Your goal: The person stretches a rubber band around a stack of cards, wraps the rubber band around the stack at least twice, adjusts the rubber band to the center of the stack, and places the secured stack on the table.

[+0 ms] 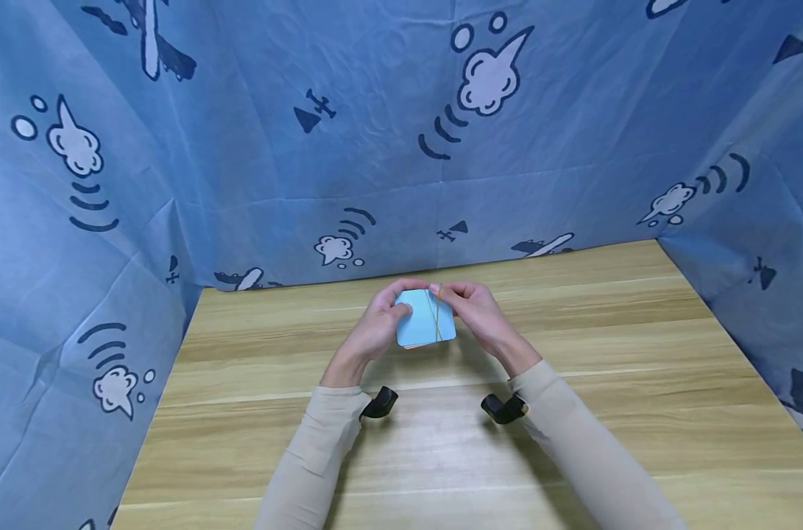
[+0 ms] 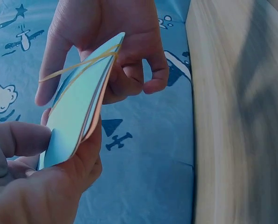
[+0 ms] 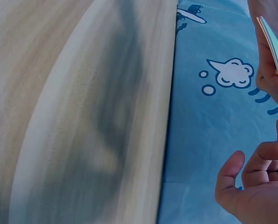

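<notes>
The person's left hand [image 1: 377, 316] is closed on a stack of cards [image 1: 417, 324], its thumb pressed flat on the light blue front face and its fingers tucked behind. The right hand [image 1: 477, 309] is drawn nearly together at the stack's upper right corner, pinching a thin yellow rubber band [image 1: 437, 316] at the tips, its other fingers bent and loosely apart. The band runs down the blue face in 2 slanting strands, and from the left wrist I see a length of it pulled away from the cards to a right-hand digit. An orange-toned card peeks out under the stack's lower edge; how many cards there are, I cannot tell. The stack is held up off the wooden table [image 1: 434, 464], tilted, between the 2 hands. Behind the hands come 2 beige sleeves [image 1: 318, 434], with a small black device [image 1: 379, 403] at each wrist. Shadows of the arms fall on the table, and past its edges hangs blue cloth [image 1: 368, 162], printed with planes and pale clouds, on 3 sides.
</notes>
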Demonstrator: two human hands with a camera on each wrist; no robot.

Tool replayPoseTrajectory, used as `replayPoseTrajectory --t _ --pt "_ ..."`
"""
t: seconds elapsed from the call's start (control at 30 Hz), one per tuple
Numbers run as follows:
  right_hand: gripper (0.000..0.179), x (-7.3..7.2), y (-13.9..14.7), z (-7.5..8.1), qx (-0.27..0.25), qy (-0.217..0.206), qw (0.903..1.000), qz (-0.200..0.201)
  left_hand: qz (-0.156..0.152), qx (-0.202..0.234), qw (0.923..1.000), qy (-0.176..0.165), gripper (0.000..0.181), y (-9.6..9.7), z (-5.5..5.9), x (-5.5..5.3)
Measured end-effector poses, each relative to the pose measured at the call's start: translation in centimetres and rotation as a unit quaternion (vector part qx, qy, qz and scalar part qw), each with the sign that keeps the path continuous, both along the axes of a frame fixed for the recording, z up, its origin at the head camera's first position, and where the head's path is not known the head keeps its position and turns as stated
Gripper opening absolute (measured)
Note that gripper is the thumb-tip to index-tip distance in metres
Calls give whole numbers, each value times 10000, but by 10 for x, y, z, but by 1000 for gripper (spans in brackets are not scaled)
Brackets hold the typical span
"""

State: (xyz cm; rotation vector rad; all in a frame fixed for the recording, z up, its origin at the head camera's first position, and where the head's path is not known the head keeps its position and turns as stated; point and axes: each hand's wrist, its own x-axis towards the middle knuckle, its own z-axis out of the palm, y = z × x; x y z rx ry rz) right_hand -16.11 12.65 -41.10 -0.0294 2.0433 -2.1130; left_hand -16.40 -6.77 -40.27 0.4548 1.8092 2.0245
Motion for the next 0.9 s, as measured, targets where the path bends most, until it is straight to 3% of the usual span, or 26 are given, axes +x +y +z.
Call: replayPoseTrajectory --t 0.4,0.9 --pt "24 1 1 2 128 36 9991 403 -19 -155 9999 -20 45 2 0 1" --pt "15 -1 6 3 229 15 9989 413 98 -224 9996 -174 44 3 -6 2"
